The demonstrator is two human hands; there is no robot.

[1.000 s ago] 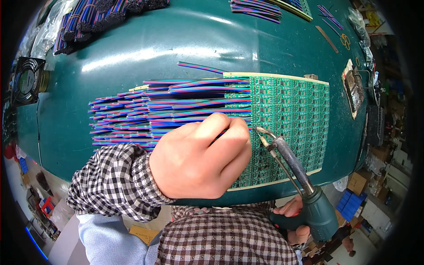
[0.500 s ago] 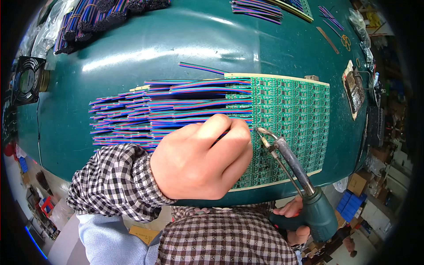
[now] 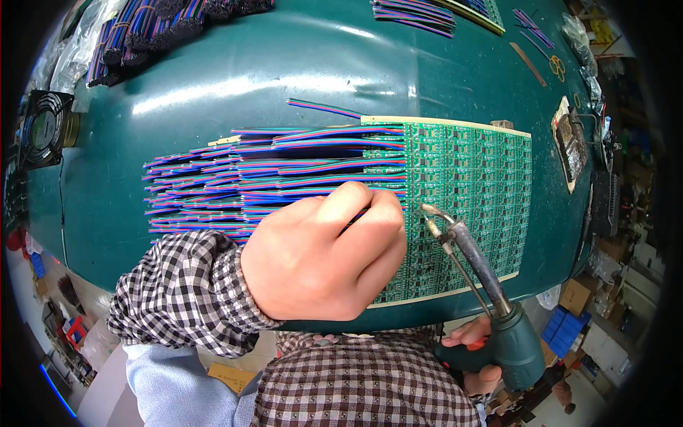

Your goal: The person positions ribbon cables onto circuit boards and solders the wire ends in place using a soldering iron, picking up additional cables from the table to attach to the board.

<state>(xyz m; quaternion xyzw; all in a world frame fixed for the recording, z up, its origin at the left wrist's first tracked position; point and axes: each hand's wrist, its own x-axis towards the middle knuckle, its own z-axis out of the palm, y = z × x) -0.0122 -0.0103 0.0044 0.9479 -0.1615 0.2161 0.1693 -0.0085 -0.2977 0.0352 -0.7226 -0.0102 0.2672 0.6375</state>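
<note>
A green circuit board panel (image 3: 466,199) with cream edge strips lies on the table, divided into rows of small identical circuits. Flat strips of multicoloured wire (image 3: 313,166) run leftward in layers from its left part. My left hand (image 3: 327,256) is closed in a pinch over the wires, on a wire strip whose end is mostly hidden by the fingers. My right hand (image 3: 475,334) grips the dark green handle of a soldering gun (image 3: 484,274). The gun's bent tip and thin solder feed tube point up-left over the board, just right of my left fingertips.
Thick wire bundles (image 3: 160,28) lie at the far left, near a black fan (image 3: 48,129). Another wire pile (image 3: 414,17) and a second board (image 3: 478,14) sit at the far edge. A stained tray (image 3: 570,146), a brown strip (image 3: 527,64) and rubber bands (image 3: 557,69) are at the right.
The soldering gun's tip has drawn back slightly to the right, away from my left fingertips. My left hand has stayed almost in place over the wires.
</note>
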